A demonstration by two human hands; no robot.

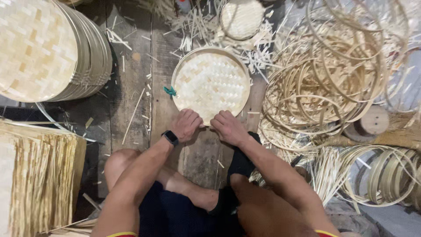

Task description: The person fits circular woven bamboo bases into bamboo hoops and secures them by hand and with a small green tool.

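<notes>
Bamboo throughout: a round woven tray (210,83) with a hoop rim lies flat on the dark plank floor (131,83), centre of view, just beyond the person's knees; both hands sit on its near edge. Left hand (186,124), fingers curled into a loose fist, knuckles up, pressing on the near-left part of the rim; a black wristwatch (170,137) on that wrist. Right hand (228,127), likewise curled, on the near-right part of the rim, almost touching the left; whether either hand pinches the rim or only presses it cannot be told, as the fingertips are hidden underneath. A small green clip (169,91) is fixed to the tray's left edge.

Surroundings: a stack of larger woven trays (52,48) stands tilted at far left, well apart from the hands; a sheaf of thin bamboo strips (39,175) lies at near left; a smaller woven disc (241,18) lies at the far side, just beyond the tray, among short offcuts (197,26); a loose heap of coiled bamboo hoops (333,70) fills the right side, near the tray's right edge; more nested hoops (386,175) at near right; a round wooden block (372,122) between the two hoop piles. Person seated on the floor, knees bent, dark shorts.
</notes>
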